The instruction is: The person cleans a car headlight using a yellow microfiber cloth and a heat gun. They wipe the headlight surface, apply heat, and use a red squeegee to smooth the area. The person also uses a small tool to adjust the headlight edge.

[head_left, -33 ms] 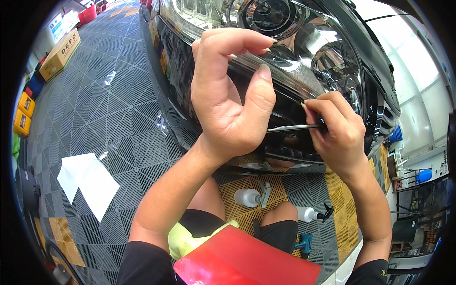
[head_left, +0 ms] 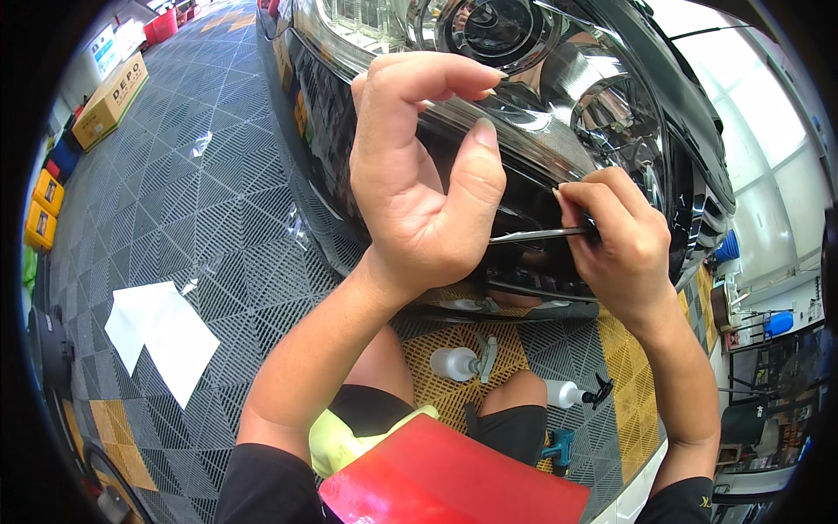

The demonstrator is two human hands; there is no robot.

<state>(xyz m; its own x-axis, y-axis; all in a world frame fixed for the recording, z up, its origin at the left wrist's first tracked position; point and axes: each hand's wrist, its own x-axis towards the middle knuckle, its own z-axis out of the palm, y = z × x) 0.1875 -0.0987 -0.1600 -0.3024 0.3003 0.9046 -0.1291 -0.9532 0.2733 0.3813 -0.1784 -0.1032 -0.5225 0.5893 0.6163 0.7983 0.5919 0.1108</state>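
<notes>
My right hand is closed around a slim, shiny metal tool whose long thin end points left. Its thumb and fingertips lie at the lower edge of a car headlight, where the lamp meets the glossy black bumper. My left hand is raised in front of the headlight and bumper. Its fingers are curved and its thumb stands apart from them, with nothing visible between. On my lap rest a red glossy sheet and a yellow-green cloth.
Two white spray bottles and a teal power tool lie on the grid-tile floor near my legs. White paper lies at left. A cardboard box and yellow cases stand farther left.
</notes>
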